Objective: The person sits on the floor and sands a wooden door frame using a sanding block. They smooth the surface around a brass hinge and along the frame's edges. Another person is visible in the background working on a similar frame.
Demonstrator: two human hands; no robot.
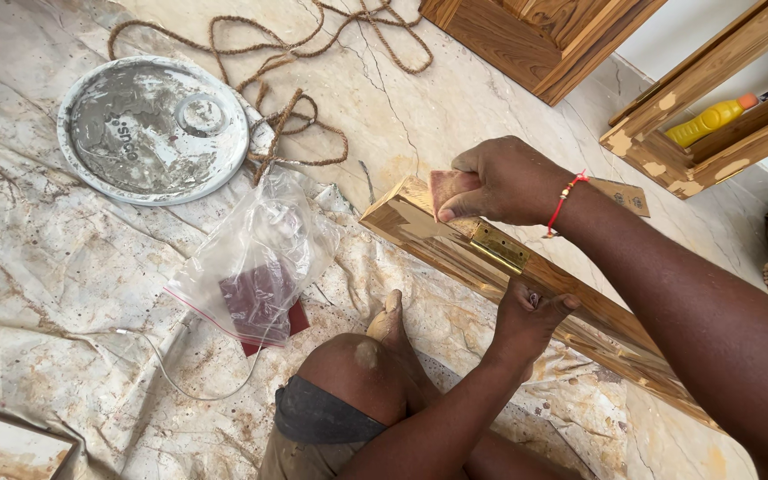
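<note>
Right hand point(504, 182) pinches a folded sandpaper point(449, 189) piece against the top end of a wooden frame point(580, 307), which lies slanted across the floor point(455, 107) over a stained sheet point(46, 293). Left hand point(526, 322) grips the frame's lower edge, just below a brass hinge point(500, 247). A clear bag point(255, 262) holding dark red sheets lies left of the knee point(353, 373). Farther off: a round lid point(153, 129), a rope point(313, 62), and a yellow bottle point(711, 118) inside another wooden frame.
</note>
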